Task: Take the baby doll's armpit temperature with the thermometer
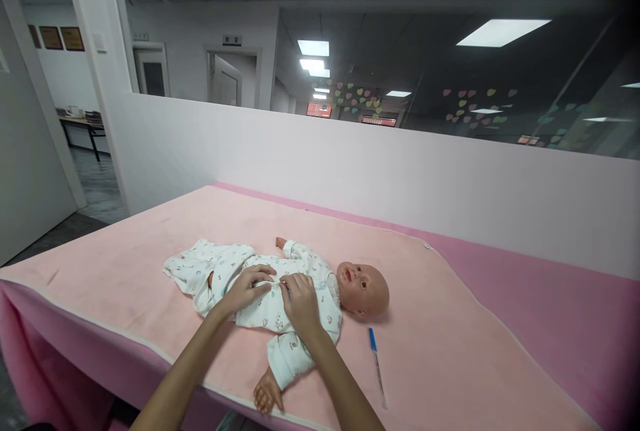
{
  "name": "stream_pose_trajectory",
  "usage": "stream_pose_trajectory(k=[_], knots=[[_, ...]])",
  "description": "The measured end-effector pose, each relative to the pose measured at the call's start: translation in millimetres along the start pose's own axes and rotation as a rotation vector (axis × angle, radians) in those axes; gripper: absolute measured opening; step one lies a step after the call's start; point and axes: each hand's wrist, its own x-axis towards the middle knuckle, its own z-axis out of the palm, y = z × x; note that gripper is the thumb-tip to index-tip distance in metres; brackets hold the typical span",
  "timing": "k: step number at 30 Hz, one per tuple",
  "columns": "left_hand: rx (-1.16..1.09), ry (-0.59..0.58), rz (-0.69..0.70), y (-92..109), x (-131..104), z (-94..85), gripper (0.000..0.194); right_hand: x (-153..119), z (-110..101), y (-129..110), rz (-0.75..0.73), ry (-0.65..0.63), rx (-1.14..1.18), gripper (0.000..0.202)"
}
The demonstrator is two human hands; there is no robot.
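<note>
A baby doll (364, 289) lies on its back, its head to the right. It wears a white printed top (257, 314) and matching trousers (227, 259), with some of the doll's skin showing near the waist. My left hand (249, 289) rests on the belly of the top, its fingers curled and pinching the cloth at the front. Close beside it, my right hand (301, 299) grips the top's front edge over the chest. The fingertips of both hands nearly meet, and what lies right between them is partly hidden.
A thin clear stick with a blue cap (373, 339), like a pen, lies right of the doll's arm. Beneath everything is a pale pink sheet (450, 351) over a darker pink cover (560, 304). A white half-wall (350, 164) with glass above stands behind.
</note>
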Motion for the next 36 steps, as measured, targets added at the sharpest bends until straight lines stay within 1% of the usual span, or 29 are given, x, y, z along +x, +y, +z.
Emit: stream_pose_trajectory(k=[4, 7, 11, 14, 21, 28, 32, 36], knots=[[0.01, 0.008, 0.022, 2.0, -0.6, 0.0, 0.018, 0.3, -1.0, -0.7, 0.013, 0.005, 0.015, 0.015], [-0.057, 0.007, 0.03, 4.2, -1.9, -1.2, 0.021, 0.1, -3.2, -1.3, 0.023, 0.022, 0.045, 0.014], [-0.104, -0.005, -0.004, 6.0, -3.0, -2.9, 0.023, -0.5, -6.0, -2.2, 0.016, 0.008, 0.062, 0.011], [-0.06, -0.007, -0.026, 4.3, -2.8, -2.5, 0.02, -0.7, -6.9, -2.4, 0.003, -0.009, 0.058, 0.011], [0.134, 0.011, 0.021, -1.7, -2.1, 0.8, 0.018, -1.0, -6.5, -1.9, -0.014, -0.006, 0.036, 0.01], [0.138, 0.019, 0.012, -4.5, -2.1, 2.5, 0.016, -0.9, -5.1, -2.2, -0.002, 0.001, 0.015, 0.01], [0.093, 0.014, 0.019, -5.5, -0.8, 2.1, 0.017, -1.1, -2.2, -1.3, 0.011, 0.023, 0.03, 0.011], [0.059, 0.008, 0.018, -5.1, -0.3, 1.3, 0.018, -1.7, -0.2, 0.0, 0.016, 0.016, 0.027, 0.01]])
